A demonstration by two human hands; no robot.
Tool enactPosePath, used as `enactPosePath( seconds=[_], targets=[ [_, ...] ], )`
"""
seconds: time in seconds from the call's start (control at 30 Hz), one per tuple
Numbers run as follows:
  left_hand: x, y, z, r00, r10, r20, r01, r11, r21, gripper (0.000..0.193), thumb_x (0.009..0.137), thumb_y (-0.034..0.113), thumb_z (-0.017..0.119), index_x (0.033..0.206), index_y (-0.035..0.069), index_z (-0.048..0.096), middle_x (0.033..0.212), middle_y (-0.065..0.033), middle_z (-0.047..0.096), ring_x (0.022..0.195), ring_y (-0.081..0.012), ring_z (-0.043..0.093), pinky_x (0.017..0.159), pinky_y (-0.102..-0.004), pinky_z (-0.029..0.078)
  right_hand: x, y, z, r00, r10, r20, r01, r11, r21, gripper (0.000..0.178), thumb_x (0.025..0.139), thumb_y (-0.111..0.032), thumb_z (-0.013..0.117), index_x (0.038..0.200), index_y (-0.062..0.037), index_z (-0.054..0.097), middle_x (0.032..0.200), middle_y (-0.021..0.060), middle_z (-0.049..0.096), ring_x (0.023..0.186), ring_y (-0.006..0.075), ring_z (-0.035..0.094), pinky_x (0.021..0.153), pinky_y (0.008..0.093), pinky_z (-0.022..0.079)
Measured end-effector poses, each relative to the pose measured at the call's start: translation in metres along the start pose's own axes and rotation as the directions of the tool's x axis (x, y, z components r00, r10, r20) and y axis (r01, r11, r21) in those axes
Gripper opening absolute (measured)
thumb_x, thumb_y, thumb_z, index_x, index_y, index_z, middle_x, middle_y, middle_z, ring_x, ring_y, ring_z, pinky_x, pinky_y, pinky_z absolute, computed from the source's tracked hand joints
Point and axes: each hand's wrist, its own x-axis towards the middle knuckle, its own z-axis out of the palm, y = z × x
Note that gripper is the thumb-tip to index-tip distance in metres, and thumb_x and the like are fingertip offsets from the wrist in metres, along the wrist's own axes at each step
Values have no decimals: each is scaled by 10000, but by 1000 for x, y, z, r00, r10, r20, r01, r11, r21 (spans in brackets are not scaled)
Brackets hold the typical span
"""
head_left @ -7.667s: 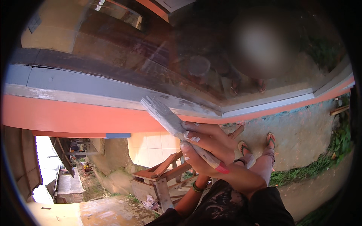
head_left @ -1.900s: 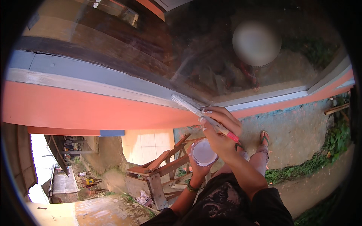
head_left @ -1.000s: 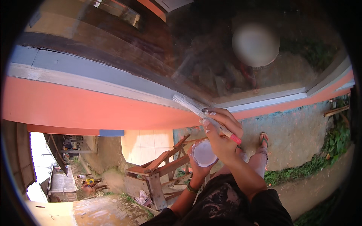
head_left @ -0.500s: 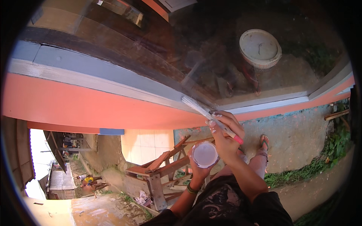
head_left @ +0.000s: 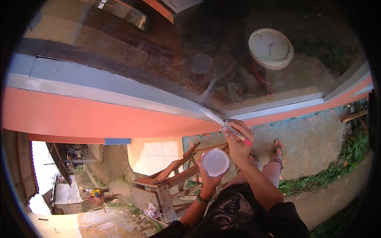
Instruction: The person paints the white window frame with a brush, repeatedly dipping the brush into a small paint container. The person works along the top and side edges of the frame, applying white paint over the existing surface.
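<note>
Clamped a paintbrush (head_left: 214, 117) in right fingers (head_left: 238, 123) at centre, a tub (head_left: 214, 175) in left fingers (head_left: 201, 170) below. Likely risked smearing the orange wall (head_left: 99, 115) by slipping, or spilling by tilting.

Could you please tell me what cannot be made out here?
Brush, head view: part of its handle is hidden by the right hand.
Cup, head view: its base is hidden behind its top and the left hand.
Distant people, head view: too small to tell their actions.
</note>
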Motion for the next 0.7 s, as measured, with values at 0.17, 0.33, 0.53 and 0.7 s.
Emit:
enactPosePath(
  seconds=[0.17,0.33,0.53,0.7],
  targets=[
    [-5,-5,2,998,-67,2,67,991,-118,1023,659,172,980,1422,22,315,1401,-175,462,1284,-281,530,1067,-427,461,18,-46,19,978,-210,-1,209,971,112,224,816,38,763,1035,44,718,1051,176,727,901,233,729,790,308,573],
    [-2,4,0,999,-47,12,47,998,-48,1038,659,169,979,1428,26,298,1402,-174,457,1291,-283,522,1078,-429,452,16,-26,27,987,-160,12,157,980,126,235,811,38,767,1041,43,719,1047,172,725,883,238,722,787,313,572],
    [-3,-7,-2,1000,5,7,-5,1000,12,1043,659,184,980,1429,29,293,1402,-173,458,1285,-292,525,1080,-430,450,-12,28,-8,995,99,2,-99,994,42,174,872,58,707,1045,63,699,1082,178,703,921,207,702,781,303,584],
    [-5,-10,1,999,-45,25,45,999,-25,1051,657,183,981,1431,29,286,1402,-177,457,1287,-293,523,1078,-430,451,-2,-5,-1,997,-79,20,78,996,50,159,888,46,698,1046,64,692,1091,180,701,966,202,692,813,304,577]
  ],
)
